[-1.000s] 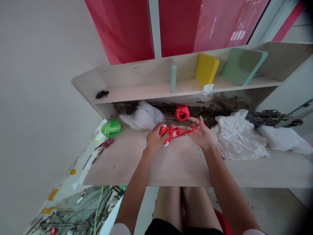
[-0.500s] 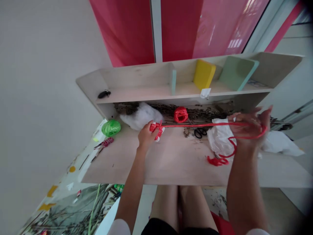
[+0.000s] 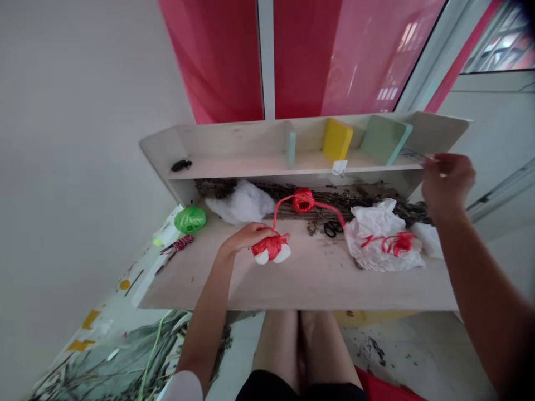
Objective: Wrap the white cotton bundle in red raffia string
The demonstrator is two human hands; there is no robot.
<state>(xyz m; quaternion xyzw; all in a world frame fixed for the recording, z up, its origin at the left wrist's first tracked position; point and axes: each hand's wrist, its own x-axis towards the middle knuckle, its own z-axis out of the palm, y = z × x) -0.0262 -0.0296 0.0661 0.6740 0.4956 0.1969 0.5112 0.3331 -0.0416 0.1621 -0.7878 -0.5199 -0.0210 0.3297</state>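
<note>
My left hand (image 3: 246, 236) lies over a white stuffed bundle bound in red raffia (image 3: 271, 248), its fingers on the bundle's top. A thin red strand rises from the bundle to a red raffia ball (image 3: 303, 200) at the back of the desk. Another strand runs from that ball to loose red loops (image 3: 390, 243) on a crumpled white plastic bag (image 3: 378, 239). My right hand (image 3: 447, 181) is raised far to the right, beyond the bag, with curled fingers. No strand shows in it.
Black scissors (image 3: 332, 228) lie near the ball, and white fluffy wadding (image 3: 240, 203) sits at the back. A green raffia ball (image 3: 190, 219) lies at the left. Above stands a pale shelf (image 3: 251, 167) holding a yellow block (image 3: 336, 139). Dry twigs line the desk's back.
My right hand has moved farther right and let go of the red strand, which now lies in loops on the bag. The bundle sits lower on the desk, under my left hand.
</note>
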